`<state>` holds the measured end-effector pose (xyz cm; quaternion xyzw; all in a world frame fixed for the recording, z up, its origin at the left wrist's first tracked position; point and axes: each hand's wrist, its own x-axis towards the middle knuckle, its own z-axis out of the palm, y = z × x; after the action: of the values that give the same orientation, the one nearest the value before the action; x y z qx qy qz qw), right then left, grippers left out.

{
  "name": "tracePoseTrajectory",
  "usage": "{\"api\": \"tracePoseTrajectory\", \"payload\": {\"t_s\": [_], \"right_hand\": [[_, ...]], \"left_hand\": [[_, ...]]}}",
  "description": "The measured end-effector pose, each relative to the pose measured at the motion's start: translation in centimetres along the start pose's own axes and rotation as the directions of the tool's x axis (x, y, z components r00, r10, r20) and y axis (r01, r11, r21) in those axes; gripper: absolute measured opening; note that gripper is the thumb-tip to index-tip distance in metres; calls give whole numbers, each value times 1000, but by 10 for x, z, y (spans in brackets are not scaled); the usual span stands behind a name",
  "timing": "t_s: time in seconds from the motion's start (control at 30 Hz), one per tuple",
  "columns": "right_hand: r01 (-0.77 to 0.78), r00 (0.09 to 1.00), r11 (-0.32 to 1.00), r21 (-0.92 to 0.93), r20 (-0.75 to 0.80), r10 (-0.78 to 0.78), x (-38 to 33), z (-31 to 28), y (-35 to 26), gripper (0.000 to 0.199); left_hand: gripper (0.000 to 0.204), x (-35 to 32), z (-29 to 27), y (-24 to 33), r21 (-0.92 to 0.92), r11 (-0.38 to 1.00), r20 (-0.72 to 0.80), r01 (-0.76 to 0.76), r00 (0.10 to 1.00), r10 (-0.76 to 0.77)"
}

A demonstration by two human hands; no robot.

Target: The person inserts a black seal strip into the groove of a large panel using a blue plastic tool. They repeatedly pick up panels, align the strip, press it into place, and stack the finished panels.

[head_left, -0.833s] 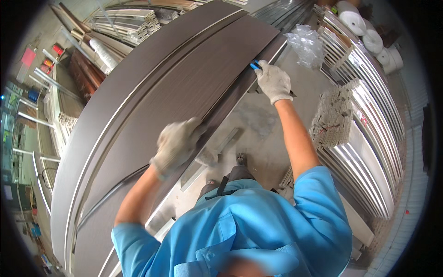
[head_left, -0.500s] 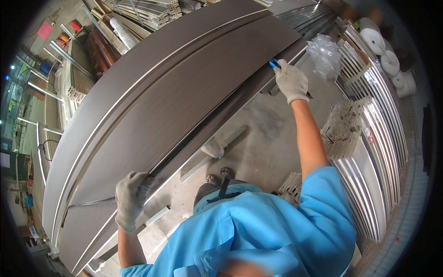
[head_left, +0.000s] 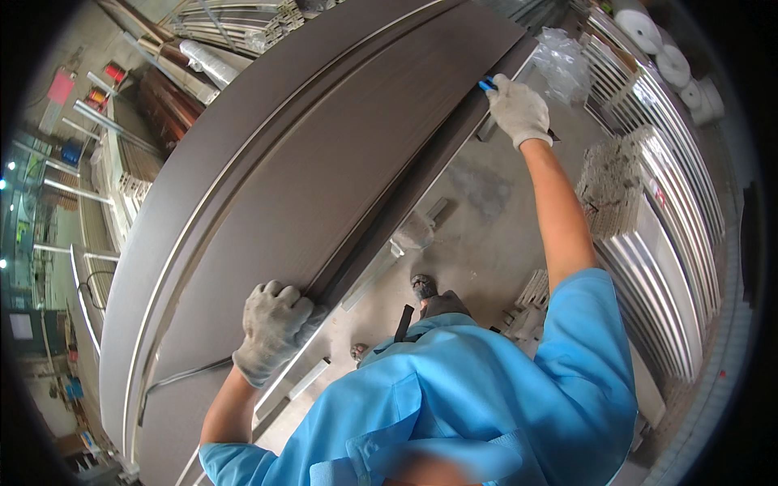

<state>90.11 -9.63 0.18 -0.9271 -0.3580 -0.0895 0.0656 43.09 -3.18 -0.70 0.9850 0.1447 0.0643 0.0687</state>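
My left hand (head_left: 275, 330), in a greyish work glove, is closed at the near edge of a long dark brown panel (head_left: 324, 182). A thin black strip (head_left: 188, 371) runs across the panel into this hand, and its loose end lies to the left. Beyond the hand, a dark band lies along the panel's near edge toward the far right. My right hand (head_left: 519, 112), in a pale glove, is closed around a small blue tool (head_left: 487, 84) at that edge's far end. Most of the tool is hidden by the fingers, so its kind is unclear.
Stacked pale profiles (head_left: 648, 300) stand to the right, with white rolls (head_left: 638, 31) behind them. Clear plastic wrap (head_left: 561, 66) lies by the panel's far end. Under the near edge are metal bars (head_left: 308, 378) on the concrete floor. Racks (head_left: 77, 190) with panels stand at left.
My left hand has moved right and slightly up along the panel's near edge. My right hand has shifted slightly up, still with the blue tool. The whole view has swung a little.
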Motion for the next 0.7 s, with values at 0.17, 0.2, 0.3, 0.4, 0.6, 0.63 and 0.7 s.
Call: {"api": "tracePoseTrajectory", "payload": {"t_s": [0.17,0.2,0.3,0.4,0.6,0.63,0.7], "right_hand": [[173,985,977,125,-52,-167,-128,-9,-78,30],[134,991,975,175,-2,-136,-157,-7,-97,30],[132,989,925,355,-114,-97,-203,-11,-117,32],[21,984,910,414,-167,54,-198,-16,-107,35],[-233,948,904,359,-123,293,-112,-17,-40,42],[-277,942,908,313,-99,321,-98,-9,-32,42],[-363,921,903,230,-61,385,-65,5,-22,41]], "left_hand": [[29,4,9,-11,-98,982,-136,-159,980,145],[29,4,11,-11,-99,986,-112,-137,986,125],[30,4,14,-13,-123,982,-130,-140,984,124],[31,2,14,-16,-143,982,-130,-120,986,101],[29,4,11,-21,-170,977,-31,-126,992,122],[29,5,11,-21,-175,974,-78,-147,988,135],[29,5,11,-22,-156,974,-114,-163,983,146]]}}
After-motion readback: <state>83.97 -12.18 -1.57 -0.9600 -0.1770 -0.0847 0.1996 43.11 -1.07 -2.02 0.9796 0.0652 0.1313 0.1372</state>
